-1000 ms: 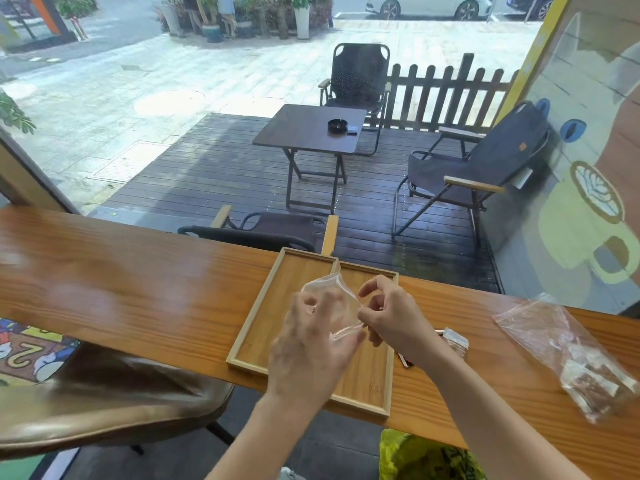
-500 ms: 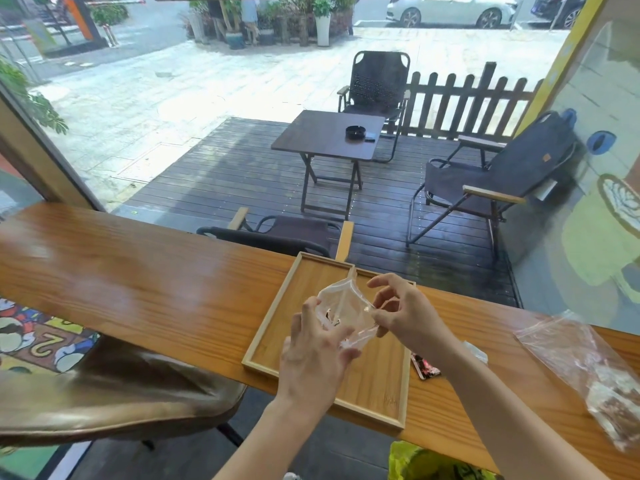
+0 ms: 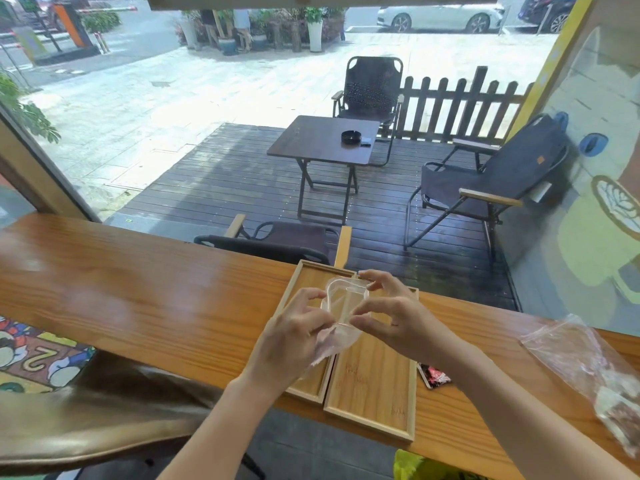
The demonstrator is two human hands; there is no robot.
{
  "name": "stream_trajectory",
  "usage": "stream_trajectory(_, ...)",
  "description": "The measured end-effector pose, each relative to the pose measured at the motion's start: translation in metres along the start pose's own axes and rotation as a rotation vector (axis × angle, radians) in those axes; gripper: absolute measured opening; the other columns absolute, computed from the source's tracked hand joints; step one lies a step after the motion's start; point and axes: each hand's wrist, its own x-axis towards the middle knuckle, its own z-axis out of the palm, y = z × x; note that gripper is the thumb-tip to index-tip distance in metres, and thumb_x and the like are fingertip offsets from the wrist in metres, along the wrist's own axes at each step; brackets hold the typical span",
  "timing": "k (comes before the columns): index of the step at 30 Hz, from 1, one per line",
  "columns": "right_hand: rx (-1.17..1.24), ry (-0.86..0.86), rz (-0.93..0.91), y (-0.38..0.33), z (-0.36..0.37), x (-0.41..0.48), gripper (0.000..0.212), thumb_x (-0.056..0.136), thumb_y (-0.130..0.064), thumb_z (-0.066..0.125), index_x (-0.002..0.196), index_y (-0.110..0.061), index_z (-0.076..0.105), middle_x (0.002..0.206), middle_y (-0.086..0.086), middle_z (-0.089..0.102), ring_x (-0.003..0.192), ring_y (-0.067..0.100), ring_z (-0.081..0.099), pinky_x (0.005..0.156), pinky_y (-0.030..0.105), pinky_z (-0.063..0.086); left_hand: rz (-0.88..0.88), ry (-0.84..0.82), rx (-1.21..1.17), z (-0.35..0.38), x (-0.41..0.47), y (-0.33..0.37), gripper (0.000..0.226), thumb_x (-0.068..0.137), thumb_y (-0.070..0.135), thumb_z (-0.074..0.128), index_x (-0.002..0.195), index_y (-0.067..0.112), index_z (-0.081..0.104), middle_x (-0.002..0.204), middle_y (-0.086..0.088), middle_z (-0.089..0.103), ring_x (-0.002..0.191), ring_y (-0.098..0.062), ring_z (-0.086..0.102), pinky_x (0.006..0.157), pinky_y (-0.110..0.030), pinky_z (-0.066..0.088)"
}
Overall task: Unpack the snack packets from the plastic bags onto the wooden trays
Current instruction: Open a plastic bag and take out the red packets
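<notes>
Above two light wooden trays lying side by side, the left tray (image 3: 313, 382) and the right tray (image 3: 374, 393), I hold a small clear plastic bag (image 3: 341, 308). Its mouth is pulled open. My left hand (image 3: 291, 341) pinches the bag's left side and lower part. My right hand (image 3: 391, 315) pinches the right edge of the mouth. I cannot tell what is inside the bag. A dark red snack packet (image 3: 434, 375) lies on the counter just right of the trays. A second clear plastic bag (image 3: 585, 368) holding brown packets lies at the far right.
The trays rest on a long wooden counter (image 3: 138, 299) in front of a window. A brown padded stool (image 3: 86, 424) stands below the counter at left. Something yellow-green (image 3: 419, 467) shows under the counter's near edge. Outside are a deck with a table and chairs.
The bag's mouth has been pulled wider open between my hands. My view has shifted a little to the right and down.
</notes>
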Motion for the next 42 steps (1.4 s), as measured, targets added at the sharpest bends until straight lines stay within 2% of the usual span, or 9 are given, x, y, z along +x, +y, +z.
stream_trajectory(3,-0.138,-0.072,0.042,0.003,-0.006,0.006,0.018,0.079,-0.051,0.059,0.077,-0.033,0.061,0.137,-0.017,0.030,0.126,0.006,0.021,0.109,0.038,0.017,0.063,-0.067,0.077,-0.015,0.005,-0.007,0.011,0.077,0.014,0.067,0.087,0.009,0.069,0.120,-0.011,0.062,0.092,-0.019,0.067,0.072,-0.020,0.052)
stream_trajectory(6,-0.037,-0.189,0.040,0.010,-0.016,0.011,0.011,0.077,-0.036,0.068,0.073,-0.029,0.061,0.118,-0.019,0.048,0.108,0.002,0.044,0.099,0.028,0.035,0.085,-0.108,0.123,-0.028,0.011,-0.018,0.014,0.077,0.009,0.070,0.090,0.012,0.066,0.109,-0.006,0.066,0.087,-0.019,0.068,0.069,-0.013,0.049)
stream_trajectory(12,0.249,0.030,0.037,-0.001,-0.025,0.026,0.012,0.075,-0.017,0.072,0.071,-0.027,0.066,0.074,-0.003,0.069,0.069,0.008,0.063,0.070,0.025,0.055,-0.009,0.249,0.129,-0.053,0.015,-0.015,0.030,0.083,0.034,0.046,0.087,0.008,0.062,0.089,-0.002,0.067,0.071,-0.016,0.064,0.057,-0.027,0.054)
stream_trajectory(16,0.151,0.050,0.015,-0.001,-0.015,0.034,0.011,0.073,-0.018,0.073,0.070,-0.024,0.065,0.074,-0.002,0.068,0.070,0.010,0.063,0.064,0.022,0.055,-0.153,-0.053,0.051,-0.056,0.020,-0.032,0.012,0.091,0.018,0.048,0.087,0.018,0.060,0.088,0.004,0.064,0.080,-0.012,0.060,0.073,-0.032,0.054)
stream_trajectory(22,0.258,0.038,0.068,0.003,0.001,0.038,0.010,0.073,-0.014,0.074,0.071,-0.021,0.068,0.073,0.004,0.070,0.068,0.011,0.064,0.068,0.028,0.055,-0.176,-0.051,-0.200,-0.058,0.013,-0.060,0.014,0.091,0.011,0.049,0.086,0.019,0.060,0.080,0.010,0.062,0.079,-0.006,0.060,0.071,-0.017,0.051)
stream_trajectory(29,0.554,-0.140,0.167,-0.015,0.005,0.043,0.012,0.073,-0.011,0.072,0.078,-0.004,0.065,0.064,0.001,0.067,0.061,0.011,0.061,0.056,0.018,0.051,-0.287,-0.171,-0.604,-0.066,0.006,-0.086,0.016,0.090,0.006,0.050,0.088,0.017,0.061,0.080,-0.005,0.068,0.076,-0.018,0.067,0.073,-0.028,0.058)
stream_trajectory(33,0.483,0.068,0.328,-0.006,0.027,0.065,0.029,0.081,-0.015,0.067,0.107,-0.010,0.055,0.082,0.005,0.064,0.071,0.013,0.061,0.065,0.027,0.051,-0.425,-0.044,-0.561,-0.046,0.023,-0.109,0.034,0.088,0.018,0.057,0.120,0.025,0.047,0.100,-0.002,0.068,0.092,-0.016,0.065,0.091,-0.046,0.053)
stream_trajectory(36,0.506,0.164,0.546,0.017,0.054,0.070,0.068,0.082,-0.026,0.066,0.139,-0.019,0.028,0.108,0.003,0.060,0.097,0.016,0.059,0.081,0.031,0.051,-0.501,-0.260,-0.386,-0.021,0.024,-0.124,0.082,0.085,0.037,0.060,0.143,0.033,0.003,0.146,-0.004,0.036,0.132,-0.022,0.038,0.108,-0.048,0.033)
stream_trajectory(42,0.392,-0.137,0.719,0.030,0.112,0.038,0.066,0.080,-0.031,0.069,0.136,-0.018,0.036,0.117,0.001,0.057,0.101,0.012,0.056,0.080,0.022,0.048,-0.400,-0.460,-0.244,0.034,-0.020,-0.135,0.086,0.083,0.043,0.059,0.146,0.023,0.004,0.151,0.001,0.028,0.137,-0.015,0.026,0.113,-0.032,0.021)
